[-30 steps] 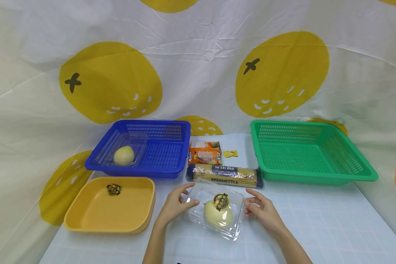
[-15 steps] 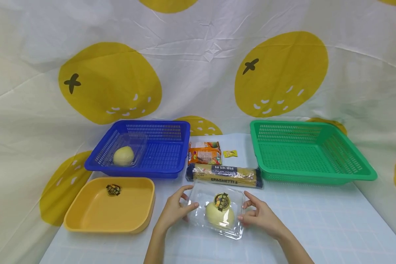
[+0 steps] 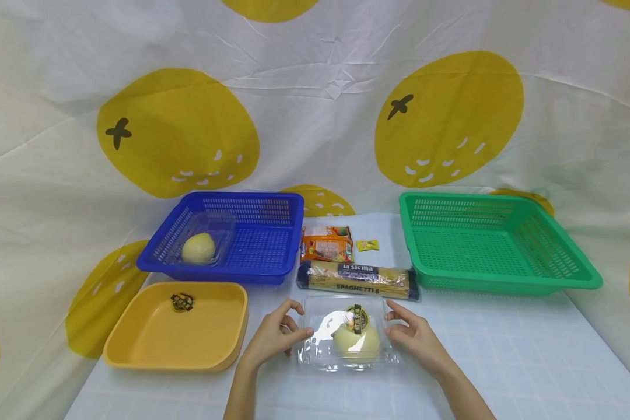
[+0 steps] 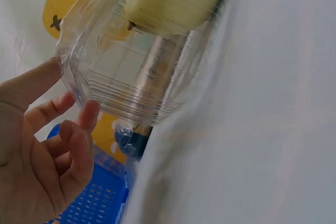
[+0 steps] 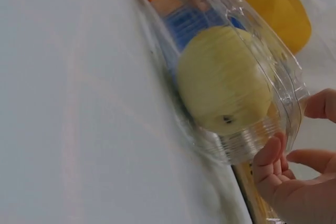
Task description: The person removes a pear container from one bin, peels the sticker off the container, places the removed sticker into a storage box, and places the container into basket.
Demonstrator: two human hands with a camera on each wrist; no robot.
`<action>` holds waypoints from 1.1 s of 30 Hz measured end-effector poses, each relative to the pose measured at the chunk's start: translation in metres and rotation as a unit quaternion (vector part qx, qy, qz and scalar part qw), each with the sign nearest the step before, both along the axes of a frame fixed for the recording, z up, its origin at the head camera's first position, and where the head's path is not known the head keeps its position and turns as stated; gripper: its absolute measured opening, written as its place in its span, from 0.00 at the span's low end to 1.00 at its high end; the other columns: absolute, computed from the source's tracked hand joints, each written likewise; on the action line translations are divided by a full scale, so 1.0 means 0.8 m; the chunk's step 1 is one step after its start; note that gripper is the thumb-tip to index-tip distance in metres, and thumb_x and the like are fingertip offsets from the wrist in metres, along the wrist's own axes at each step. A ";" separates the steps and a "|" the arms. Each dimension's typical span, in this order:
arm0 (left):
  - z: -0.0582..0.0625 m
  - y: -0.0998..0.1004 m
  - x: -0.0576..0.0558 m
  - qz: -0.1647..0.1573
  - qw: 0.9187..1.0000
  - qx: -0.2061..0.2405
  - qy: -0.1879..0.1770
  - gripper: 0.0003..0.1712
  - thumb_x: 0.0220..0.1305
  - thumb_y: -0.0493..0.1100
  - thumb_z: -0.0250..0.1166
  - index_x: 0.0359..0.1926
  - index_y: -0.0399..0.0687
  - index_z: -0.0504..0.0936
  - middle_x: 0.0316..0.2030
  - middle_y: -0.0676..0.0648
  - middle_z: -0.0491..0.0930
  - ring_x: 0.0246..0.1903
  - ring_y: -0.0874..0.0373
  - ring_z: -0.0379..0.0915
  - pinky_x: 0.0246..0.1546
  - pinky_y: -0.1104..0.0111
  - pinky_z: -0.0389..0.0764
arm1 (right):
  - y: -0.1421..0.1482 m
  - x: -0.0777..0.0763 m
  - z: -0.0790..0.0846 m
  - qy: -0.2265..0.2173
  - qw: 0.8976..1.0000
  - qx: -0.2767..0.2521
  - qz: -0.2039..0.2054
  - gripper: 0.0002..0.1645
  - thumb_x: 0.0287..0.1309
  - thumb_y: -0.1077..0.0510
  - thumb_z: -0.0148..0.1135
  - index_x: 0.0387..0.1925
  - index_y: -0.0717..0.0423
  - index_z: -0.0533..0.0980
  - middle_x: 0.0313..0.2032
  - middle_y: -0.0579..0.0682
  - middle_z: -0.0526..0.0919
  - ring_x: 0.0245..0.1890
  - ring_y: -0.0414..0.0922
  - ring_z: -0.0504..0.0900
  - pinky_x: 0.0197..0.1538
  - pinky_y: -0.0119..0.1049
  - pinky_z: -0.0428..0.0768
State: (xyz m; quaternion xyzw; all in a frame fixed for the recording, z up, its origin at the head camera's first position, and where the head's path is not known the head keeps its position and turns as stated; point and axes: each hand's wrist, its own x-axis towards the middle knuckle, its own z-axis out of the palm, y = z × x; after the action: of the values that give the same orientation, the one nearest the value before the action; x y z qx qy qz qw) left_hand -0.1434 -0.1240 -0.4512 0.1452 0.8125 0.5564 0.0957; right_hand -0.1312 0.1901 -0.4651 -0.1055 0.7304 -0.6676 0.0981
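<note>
A clear plastic clamshell box (image 3: 320, 344) with a pale yellow, pear-like fruit (image 3: 358, 343) inside is between my two hands, low over the front of the table. On its lid is a round black-and-gold sticker (image 3: 357, 319). My left hand (image 3: 277, 331) holds the box's left rim, thumb on the edge and fingers curled beside it. At the opposite side my right hand (image 3: 417, 337) pinches the rim between thumb and fingers. Through the clear wall in the right wrist view, the fruit (image 5: 223, 80) shows a dark spot at one end.
Behind the box lies a spaghetti pack (image 3: 358, 280), then an orange snack packet (image 3: 327, 245) and a small yellow sachet (image 3: 367, 245). A blue basket (image 3: 265, 269) holds another boxed fruit (image 3: 198, 249). A yellow tub (image 3: 175, 338) stands left, a green basket (image 3: 499, 282) right.
The box has turned from a slant to nearly square with the table and lies level. My right hand has moved in to its right rim; my left hand stays at the left.
</note>
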 end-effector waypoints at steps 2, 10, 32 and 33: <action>0.002 0.000 -0.001 0.010 1.000 -0.013 0.019 0.23 0.53 0.47 0.71 0.43 0.39 0.73 0.19 0.45 0.78 0.11 0.64 0.67 0.14 0.69 0.74 | 0.002 -0.002 -0.001 0.012 1.000 0.002 0.005 0.38 0.56 0.70 0.55 0.66 0.76 0.52 0.48 0.69 0.68 0.27 0.33 0.75 0.32 0.28 0.78; 0.029 0.020 0.002 0.108 0.990 -0.015 0.087 0.12 0.47 0.35 0.73 0.34 0.39 0.81 0.20 0.49 0.72 0.19 0.64 0.62 0.21 0.76 0.66 | 0.002 -0.010 -0.001 0.021 0.999 0.023 0.020 0.36 0.58 0.68 0.55 0.65 0.75 0.55 0.48 0.70 0.67 0.24 0.32 0.71 0.31 0.27 0.76; 0.018 0.102 -0.020 0.001 0.966 -0.155 0.205 0.25 0.50 0.48 0.73 0.46 0.36 0.82 0.48 0.42 0.75 0.52 0.48 0.65 0.52 0.53 0.71 | -0.001 -0.008 -0.005 0.015 1.000 -0.009 0.020 0.36 0.59 0.68 0.53 0.66 0.75 0.53 0.50 0.72 0.65 0.27 0.32 0.72 0.31 0.27 0.76; 0.017 0.102 -0.020 0.000 0.966 -0.155 0.204 0.25 0.50 0.48 0.73 0.46 0.36 0.82 0.48 0.42 0.75 0.52 0.49 0.65 0.52 0.54 0.71 | -0.001 -0.008 -0.005 0.015 1.000 -0.010 0.018 0.36 0.59 0.69 0.53 0.66 0.75 0.53 0.50 0.72 0.65 0.27 0.32 0.72 0.31 0.27 0.76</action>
State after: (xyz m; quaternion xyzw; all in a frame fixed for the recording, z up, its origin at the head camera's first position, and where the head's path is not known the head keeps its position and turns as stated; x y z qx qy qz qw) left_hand -0.1596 -0.0426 -0.4377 0.2391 0.8912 0.3820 -0.0512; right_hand -0.1374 0.1892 -0.4691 -0.1299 0.7234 -0.6710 0.0978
